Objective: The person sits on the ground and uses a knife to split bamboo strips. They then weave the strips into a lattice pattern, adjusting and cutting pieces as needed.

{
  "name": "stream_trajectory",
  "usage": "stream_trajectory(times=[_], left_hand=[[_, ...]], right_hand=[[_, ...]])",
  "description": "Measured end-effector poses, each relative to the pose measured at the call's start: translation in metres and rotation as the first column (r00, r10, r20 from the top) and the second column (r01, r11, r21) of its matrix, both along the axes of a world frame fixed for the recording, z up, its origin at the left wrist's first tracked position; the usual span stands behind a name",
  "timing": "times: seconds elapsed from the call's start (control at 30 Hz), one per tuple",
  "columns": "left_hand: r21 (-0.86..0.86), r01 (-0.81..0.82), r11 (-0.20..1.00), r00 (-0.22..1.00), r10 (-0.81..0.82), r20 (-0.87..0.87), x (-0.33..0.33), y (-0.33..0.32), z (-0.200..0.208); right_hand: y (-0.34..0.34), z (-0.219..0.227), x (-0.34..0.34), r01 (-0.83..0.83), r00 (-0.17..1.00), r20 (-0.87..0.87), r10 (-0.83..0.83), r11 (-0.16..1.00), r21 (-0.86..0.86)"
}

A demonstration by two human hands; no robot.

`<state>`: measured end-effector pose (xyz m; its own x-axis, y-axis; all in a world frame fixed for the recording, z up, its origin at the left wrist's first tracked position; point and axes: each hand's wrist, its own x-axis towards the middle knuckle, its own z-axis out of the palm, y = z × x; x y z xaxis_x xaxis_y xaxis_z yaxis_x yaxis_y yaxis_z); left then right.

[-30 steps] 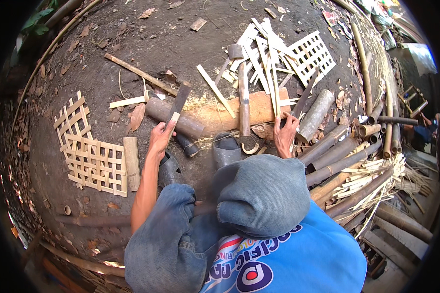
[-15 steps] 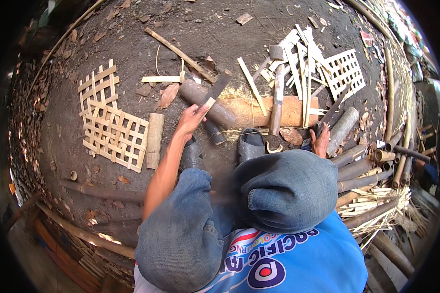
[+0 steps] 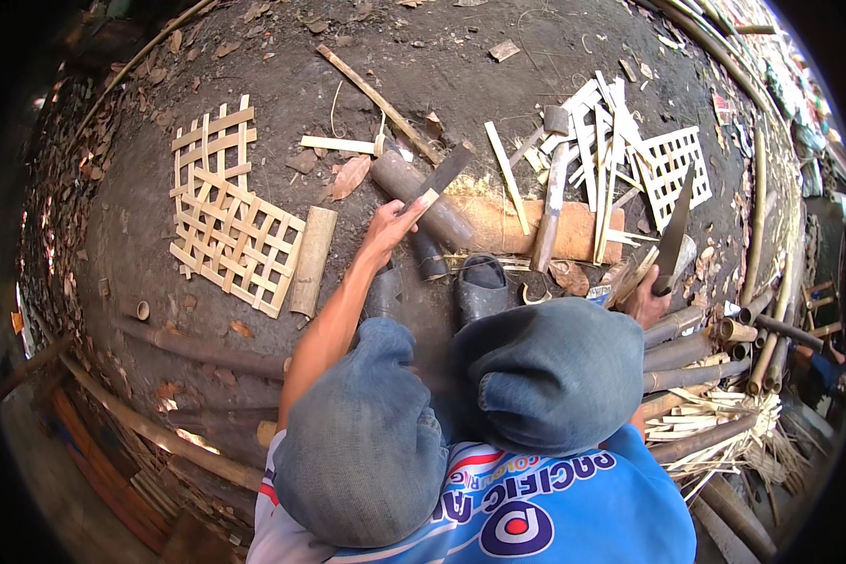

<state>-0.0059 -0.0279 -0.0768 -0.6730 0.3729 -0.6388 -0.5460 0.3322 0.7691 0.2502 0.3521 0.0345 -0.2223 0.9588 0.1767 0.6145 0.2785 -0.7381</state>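
Note:
My left hand (image 3: 390, 230) is closed on a flat dark strip (image 3: 453, 166) with a pale end, slanting up over a short, thick bamboo log (image 3: 414, 193). Beyond my right knee, my right hand (image 3: 646, 305) grips a large knife (image 3: 676, 240), its broad dark blade pointing up and away. Its handle is hidden in the fingers. Pale slivers (image 3: 633, 279) show beside that hand; I cannot tell whether it holds them too. Between the hands lie a brown wooden block (image 3: 498, 226) and a mallet (image 3: 553, 197) leaning across it.
Woven bamboo lattices (image 3: 240, 240) lie at the left, beside a split bamboo piece (image 3: 313, 258). Another lattice (image 3: 675, 169) and a heap of pale strips (image 3: 603, 141) are at the far right. Bamboo poles (image 3: 681, 352) and shavings (image 3: 714, 414) crowd the near right.
My right hand has come up with the large knife, whose blade now stands steeper. My left hand keeps its hold on the dark strip. The whole view has shifted a little.

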Motion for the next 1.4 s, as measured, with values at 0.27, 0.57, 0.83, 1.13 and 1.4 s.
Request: stream_trajectory(times=[0.27,0.57,0.83,1.13,1.4], left_hand=[[-0.14,-0.013,0.99,1.0,0.009,-0.028,0.003,0.009,0.008],[-0.159,0.019,0.987,1.0,-0.015,0.023,-0.001,0.007,0.006],[-0.1,-0.009,0.995,1.0,0.01,0.011,0.0,0.01,0.002],[-0.104,-0.012,0.994,1.0,0.012,0.005,-0.001,0.012,0.006],[-0.112,-0.015,0.994,1.0,0.017,0.021,-0.001,0.009,0.006]], right_hand=[[-0.105,0.027,-0.048,-0.81,0.587,0.035,0.809,0.587,0.01],[-0.133,0.008,-0.045,-0.896,0.394,-0.011,0.919,0.381,-0.227],[-0.139,-0.004,-0.015,-0.845,0.416,-0.011,0.909,0.382,-0.374],[-0.137,-0.017,-0.011,-0.841,0.438,-0.023,0.899,0.401,-0.363],[-0.132,-0.017,-0.005,-0.848,0.406,0.06,0.912,0.4,-0.349]])
